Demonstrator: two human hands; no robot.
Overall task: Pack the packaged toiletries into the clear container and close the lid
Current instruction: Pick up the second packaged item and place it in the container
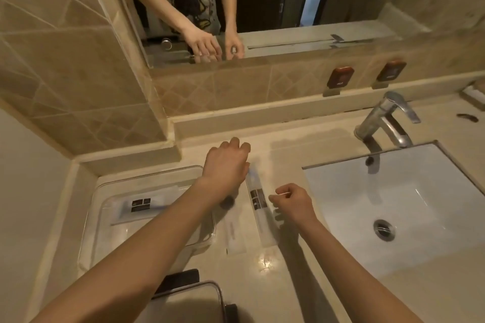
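My left hand hangs curled over the far end of a long packaged toothbrush on the tabletop, fingers bent down at the wrapper's tip; I cannot tell if they actually grip it yet. My right hand is closed loosely, pinching a thin pale stick, maybe a cotton swab, just beside the pack's middle. Step in hand, I judge: picking up this second pack to load it. The clear container sits open to the left, touching the wall side, with one similar sachet already lying inside under my forearm. A smaller flat packet lies between container and toothbrush pack, still out. What looks like the lid sits near the bottom edge, off the box. Next move calls for a firm pinch on the slippery film, lift, swing left, lay flat. Dark label blocks show on both packs; text too small to read. Sink on the right.
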